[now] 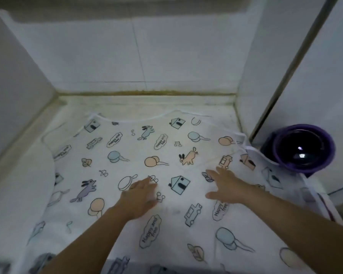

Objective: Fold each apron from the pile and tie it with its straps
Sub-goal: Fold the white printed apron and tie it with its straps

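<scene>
A white apron (127, 155) printed with rabbits, houses, cars and balloons lies spread flat over the counter, its neck edge toward the back wall. My left hand (141, 194) rests flat on the cloth near the middle, fingers straight. My right hand (226, 184) lies flat on the cloth to the right, fingers spread and thumb out. A white strap (259, 153) runs off the apron's right corner toward the purple pot. Another thin strap (48, 135) curves along the left side.
A purple pot (303, 149) with a dark inside stands at the right, touching the apron's edge. White tiled walls (137, 56) close the counter at the back and both sides. A bare strip of counter (147, 103) shows behind the apron.
</scene>
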Available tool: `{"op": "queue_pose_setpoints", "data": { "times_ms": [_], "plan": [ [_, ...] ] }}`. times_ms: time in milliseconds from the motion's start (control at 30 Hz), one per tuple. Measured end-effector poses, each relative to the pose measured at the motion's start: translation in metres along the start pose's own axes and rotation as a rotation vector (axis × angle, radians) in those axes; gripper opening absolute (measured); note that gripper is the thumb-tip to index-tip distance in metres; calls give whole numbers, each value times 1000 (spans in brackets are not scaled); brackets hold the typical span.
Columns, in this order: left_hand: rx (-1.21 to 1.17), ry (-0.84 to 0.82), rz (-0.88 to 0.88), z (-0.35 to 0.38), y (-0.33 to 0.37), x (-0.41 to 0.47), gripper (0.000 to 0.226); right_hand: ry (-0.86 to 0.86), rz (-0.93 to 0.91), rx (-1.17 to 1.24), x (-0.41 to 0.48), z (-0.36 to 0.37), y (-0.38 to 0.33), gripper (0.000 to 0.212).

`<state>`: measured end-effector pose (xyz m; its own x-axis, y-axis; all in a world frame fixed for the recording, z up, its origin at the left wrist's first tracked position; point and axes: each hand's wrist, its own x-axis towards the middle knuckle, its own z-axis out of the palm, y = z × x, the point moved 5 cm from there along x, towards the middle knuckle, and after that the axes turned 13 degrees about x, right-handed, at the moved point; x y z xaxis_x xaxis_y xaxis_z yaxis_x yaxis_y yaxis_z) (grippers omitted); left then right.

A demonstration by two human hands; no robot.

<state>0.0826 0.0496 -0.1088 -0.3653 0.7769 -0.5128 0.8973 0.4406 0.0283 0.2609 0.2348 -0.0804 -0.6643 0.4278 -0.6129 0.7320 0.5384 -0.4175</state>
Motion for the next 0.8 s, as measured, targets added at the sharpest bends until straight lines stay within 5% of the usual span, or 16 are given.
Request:
{"op": "queue_pose_setpoints", "data": {
  "times_ms": [133, 267, 433, 533, 600, 733, 800],
  "plan": [
    [190, -31, 7, 22, -21, 3, 73, 72, 44, -204, 19, 24, -11, 89],
    [270, -26, 36, 20, -47, 15, 78, -56, 70, -276, 21, 40, -40, 91],
    [193, 142, 14, -1, -73, 26, 52, -188, 27, -372, 14, 36, -77, 46],
    [70, 262, -19, -1, -85, 19, 48, -69, -5, -295, 35, 8, -89, 38],
    [18, 338, -124, 4, -95, 8, 50, 120, -54, -203, 61, -12, -88, 36],
    [-72, 213, -564, 31, -137, -18, 81, 232, 6, -61, 110, -17, -76, 86],
    [-127, 208, -643, 46, -154, -28, 83, 312, 60, -154, 124, -11, -65, 79]
  ]
}}
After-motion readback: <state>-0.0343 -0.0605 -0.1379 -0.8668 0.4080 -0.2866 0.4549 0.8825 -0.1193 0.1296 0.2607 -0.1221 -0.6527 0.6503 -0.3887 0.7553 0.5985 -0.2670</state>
